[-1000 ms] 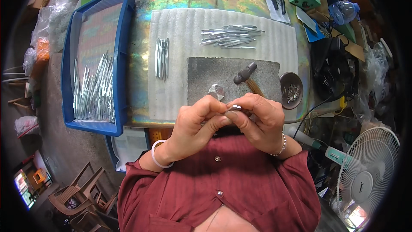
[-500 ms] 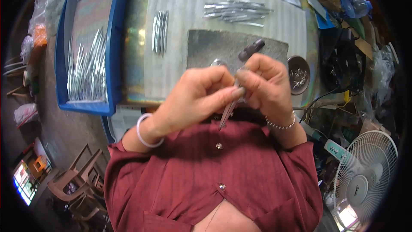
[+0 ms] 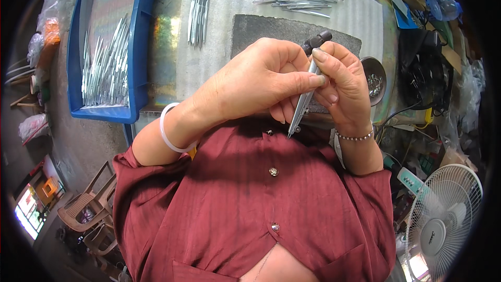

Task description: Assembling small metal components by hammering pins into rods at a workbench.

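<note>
- Pinching slim silver metal tool (image 3: 301,109): left hand (image 3: 263,70), right hand (image 3: 348,79)
- Blue plastic tray (image 3: 136,73), well left: silver strips (image 3: 107,75)
- Round dark bowl (image 3: 371,66): silver bits (image 3: 374,84), by grey slab (image 3: 248,32) edge

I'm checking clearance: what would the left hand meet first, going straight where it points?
Likely the right hand, beyond the silver tool that the left hand grips; depth is unclear.

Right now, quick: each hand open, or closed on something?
Left hand: closed, holding the slim silver tool.
Right hand: closed, holding the same tool.
</note>
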{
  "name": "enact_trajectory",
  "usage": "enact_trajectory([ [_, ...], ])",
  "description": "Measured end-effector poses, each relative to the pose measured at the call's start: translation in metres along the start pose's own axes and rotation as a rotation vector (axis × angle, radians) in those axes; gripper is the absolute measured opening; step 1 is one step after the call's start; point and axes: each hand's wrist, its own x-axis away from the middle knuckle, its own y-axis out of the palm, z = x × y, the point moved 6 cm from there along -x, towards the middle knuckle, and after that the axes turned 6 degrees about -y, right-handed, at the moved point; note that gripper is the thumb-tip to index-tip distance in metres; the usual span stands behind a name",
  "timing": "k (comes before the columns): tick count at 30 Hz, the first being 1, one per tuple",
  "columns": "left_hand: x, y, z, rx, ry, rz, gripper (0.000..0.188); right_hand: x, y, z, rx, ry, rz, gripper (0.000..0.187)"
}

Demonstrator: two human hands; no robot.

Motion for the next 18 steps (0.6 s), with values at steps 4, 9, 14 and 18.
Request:
enact_trajectory([
  [4,-0.001,0.005,0.008,-0.065,0.006,-0.029,0.025,0.006,-0.001,-0.007,0.010,-0.060,0.025,0.019],
  [9,-0.007,0.011,0.014,-0.098,-0.002,-0.062,0.024,0.012,-0.007,-0.012,-0.006,-0.108,0.047,0.020],
  [14,-0.011,0.012,0.012,-0.157,0.087,-0.055,0.020,0.010,-0.013,-0.026,0.072,-0.098,0.033,0.018],
  [18,0.011,0.007,0.023,-0.080,0.261,0.081,0.010,-0.013,-0.061,-0.115,0.507,-0.491,0.129,0.025],
])
